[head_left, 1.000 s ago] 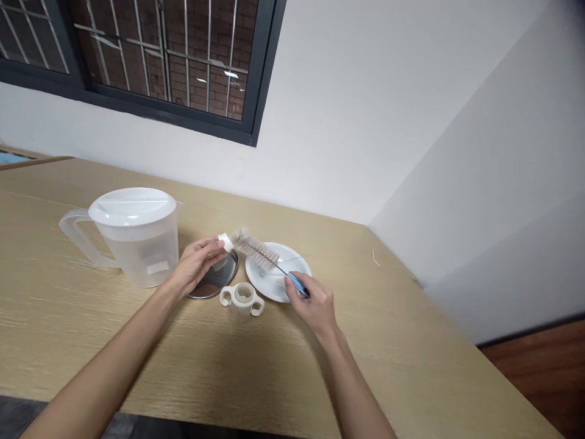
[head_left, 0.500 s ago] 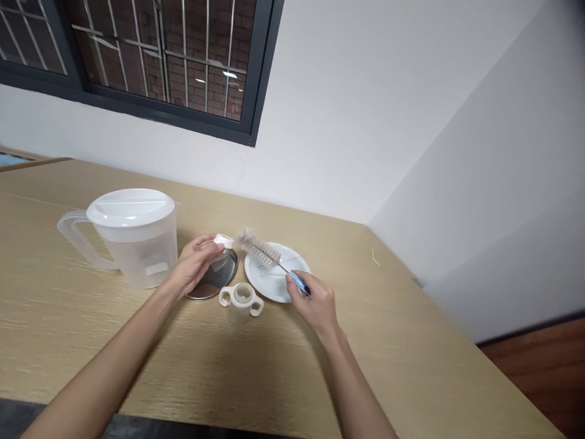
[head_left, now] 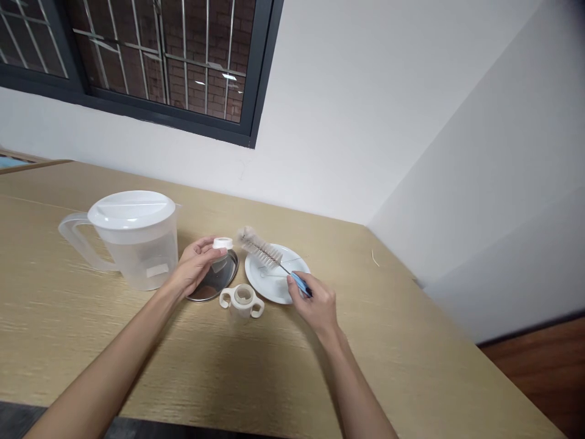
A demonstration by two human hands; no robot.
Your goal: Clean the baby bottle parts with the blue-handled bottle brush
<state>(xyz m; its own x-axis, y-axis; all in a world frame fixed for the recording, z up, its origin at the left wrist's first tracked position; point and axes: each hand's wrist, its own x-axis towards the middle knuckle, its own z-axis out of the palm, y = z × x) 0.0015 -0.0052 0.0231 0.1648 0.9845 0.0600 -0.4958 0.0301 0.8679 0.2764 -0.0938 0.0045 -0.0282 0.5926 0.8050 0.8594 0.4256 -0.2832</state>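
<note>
Pinched in the fingers of my left hand point(head_left: 197, 262) is a small white bottle cap point(head_left: 223, 243), held above a round metal tray point(head_left: 214, 283). My right hand point(head_left: 315, 300) grips the blue handle of a bottle brush point(head_left: 260, 247). The brush's pale bristles slant up and left over a white plate point(head_left: 283, 286), their tip a short way right of the cap and apart from it. Between my hands a baby bottle point(head_left: 242, 302) with two cream side handles stands upright on the table, its top uncovered.
A translucent pitcher point(head_left: 137, 244) with a white lid stands left of my left hand. The wooden table point(head_left: 219, 372) meets a white wall at the back. A thin pale strip point(head_left: 375, 258) lies at the right, and a barred window point(head_left: 164, 61) is above.
My left hand has turned the cap from tilted beside the bristles to nearly level, lower and slightly left. The brush tip is now apart from it; my right hand has barely moved.
</note>
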